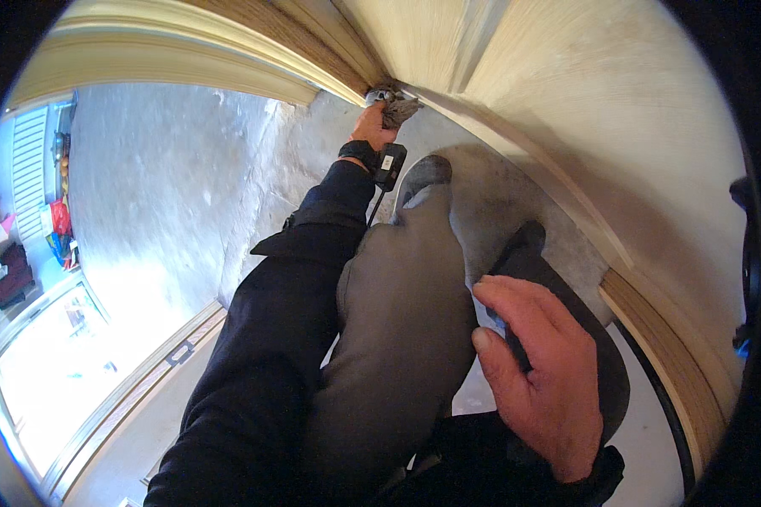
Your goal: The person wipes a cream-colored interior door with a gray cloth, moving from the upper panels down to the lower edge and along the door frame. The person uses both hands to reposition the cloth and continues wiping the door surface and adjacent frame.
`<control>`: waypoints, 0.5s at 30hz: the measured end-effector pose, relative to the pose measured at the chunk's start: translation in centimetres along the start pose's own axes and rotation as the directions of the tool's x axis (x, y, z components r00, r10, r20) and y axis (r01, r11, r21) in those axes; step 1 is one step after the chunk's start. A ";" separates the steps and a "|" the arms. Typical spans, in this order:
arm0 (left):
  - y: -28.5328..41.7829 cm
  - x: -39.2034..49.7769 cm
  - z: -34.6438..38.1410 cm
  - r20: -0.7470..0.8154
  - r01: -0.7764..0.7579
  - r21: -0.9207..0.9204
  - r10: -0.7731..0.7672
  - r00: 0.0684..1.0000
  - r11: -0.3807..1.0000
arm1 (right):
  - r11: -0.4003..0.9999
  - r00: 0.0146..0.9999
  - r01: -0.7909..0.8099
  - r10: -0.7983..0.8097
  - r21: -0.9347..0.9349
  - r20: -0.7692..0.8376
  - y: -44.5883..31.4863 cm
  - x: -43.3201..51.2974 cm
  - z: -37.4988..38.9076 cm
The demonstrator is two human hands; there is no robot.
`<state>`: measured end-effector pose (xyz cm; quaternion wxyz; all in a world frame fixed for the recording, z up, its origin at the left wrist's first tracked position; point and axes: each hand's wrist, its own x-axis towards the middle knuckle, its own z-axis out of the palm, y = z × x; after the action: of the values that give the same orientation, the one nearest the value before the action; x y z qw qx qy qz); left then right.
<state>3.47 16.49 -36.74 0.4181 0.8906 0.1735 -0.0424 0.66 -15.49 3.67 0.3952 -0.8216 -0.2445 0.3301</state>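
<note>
My left hand (373,125) reaches far forward and grips a crumpled grey-brown cloth (399,113) low at the corner where the wooden door frame (330,47) meets the floor. Beside the cloth, a small pale object is partly covered by the fingers; I cannot tell what it is. A black strap and a small black box (390,166) with a cable are on that wrist. My right hand (542,374) hovers above my right leg, fingers bent, thumb and forefinger apart, with nothing seen between them.
A pale wooden door panel (583,101) rises at the right. My shoes stand on the grey concrete floor (158,177). At the left lie a metal strike plate (179,353) on a door jamb, a bright doorway, and colourful bags and clothes (13,272).
</note>
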 end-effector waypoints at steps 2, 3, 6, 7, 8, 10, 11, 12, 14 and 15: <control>0.9 0.6 0.6 -0.094 -0.008 -0.200 -0.012 0.996 0.980 | 1.000 1.000 -0.006 0.006 0.001 -0.001 0.1 0.2 -0.3; 1.6 0.7 0.9 -0.146 0.000 -0.179 -0.027 0.989 0.984 | 1.000 1.000 -0.015 0.015 -0.005 0.003 0.1 0.3 -0.4; 3.7 1.1 1.4 -0.283 0.194 0.040 -0.175 0.943 0.980 | 1.000 1.000 -0.009 0.009 0.004 -0.001 0.2 0.4 -0.5; 4.2 1.0 1.1 -0.284 0.198 0.053 -0.175 0.943 0.979 | 1.000 1.000 -0.016 0.016 0.016 -0.001 0.2 0.3 -0.5; 4.7 0.9 0.8 -0.284 0.145 -0.031 -0.148 0.947 0.989 | 1.000 1.000 0.005 -0.005 0.011 -0.012 0.2 0.1 -0.4; 5.1 0.4 -0.2 -0.269 0.150 0.036 -0.135 0.954 0.988 | 1.000 0.999 0.008 -0.008 0.008 -0.033 0.3 -0.3 -0.3; 5.2 0.2 -0.6 -0.258 0.147 -0.054 -0.156 0.954 0.988 | 1.000 0.999 0.026 -0.026 0.013 -0.046 0.3 -0.6 -0.2; 5.2 0.0 -1.1 -0.256 0.141 0.023 -0.131 0.958 0.990 | 0.999 0.998 0.027 -0.026 0.022 -0.057 0.4 -0.9 0.0; 5.1 -0.4 -2.0 -0.238 0.117 -0.024 -0.120 0.964 0.993 | 0.999 0.997 0.027 -0.025 0.033 -0.072 0.6 -1.5 0.1; 5.1 -0.4 -2.4 -0.226 0.082 -0.103 -0.103 0.969 0.991 | 0.999 0.997 0.027 -0.024 0.033 -0.076 0.7 -1.9 0.2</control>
<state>4.69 15.19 -31.32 0.4336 0.8601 0.2641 0.0500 -0.61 -17.03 3.71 0.4224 -0.8235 -0.2340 0.2977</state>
